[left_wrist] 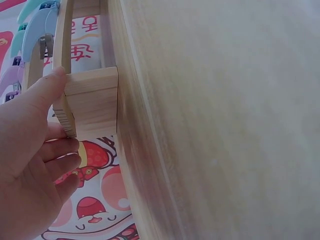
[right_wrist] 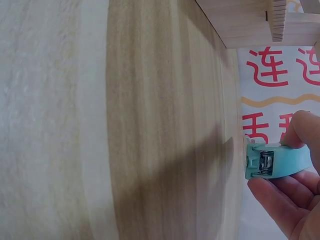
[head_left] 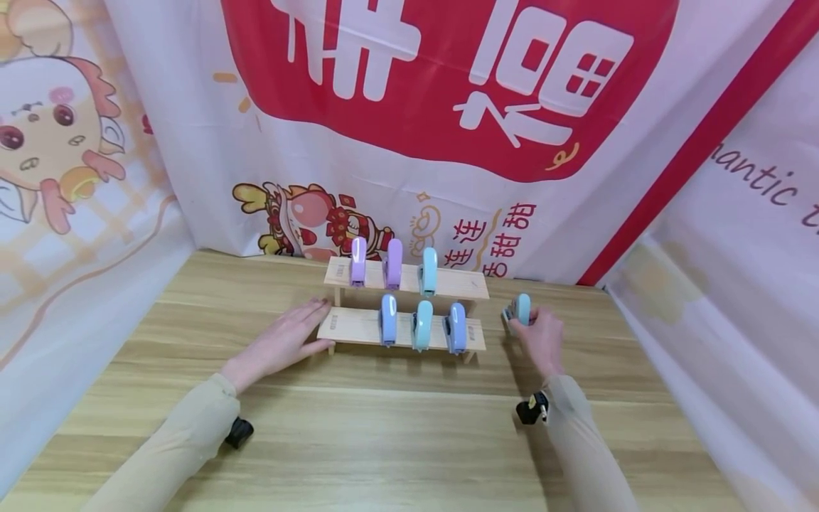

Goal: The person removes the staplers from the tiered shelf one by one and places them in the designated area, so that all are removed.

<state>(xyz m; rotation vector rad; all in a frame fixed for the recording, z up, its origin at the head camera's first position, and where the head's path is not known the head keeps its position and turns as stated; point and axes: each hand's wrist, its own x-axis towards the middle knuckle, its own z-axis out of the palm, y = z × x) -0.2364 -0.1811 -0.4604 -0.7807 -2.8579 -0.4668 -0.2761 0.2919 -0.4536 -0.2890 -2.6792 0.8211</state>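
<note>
My left hand [head_left: 281, 341] holds the left end of the lower wooden shelf [head_left: 350, 326], thumb at its front corner and fingers by its back corner. In the left wrist view the thumb [left_wrist: 47, 90] touches the board's edge. My right hand [head_left: 542, 340] pinches a teal mini stapler [right_wrist: 280, 161] between thumb and fingers, at the table's back, right of the shelves. On the lower shelf stand a blue stapler [head_left: 387, 320], a teal stapler [head_left: 422, 325] and another blue stapler [head_left: 456, 328]. The upper shelf [head_left: 461, 283] bears two purple staplers [head_left: 357, 262] and a light-blue stapler [head_left: 429, 271].
The wood-grain table [head_left: 358, 434] reaches back to a printed curtain [head_left: 307, 149] right behind the shelves. More fabric [head_left: 736, 284] hangs along the right side, and a patterned cloth [head_left: 77, 249] along the left. A black wrist camera [head_left: 532, 409] is worn on the right wrist.
</note>
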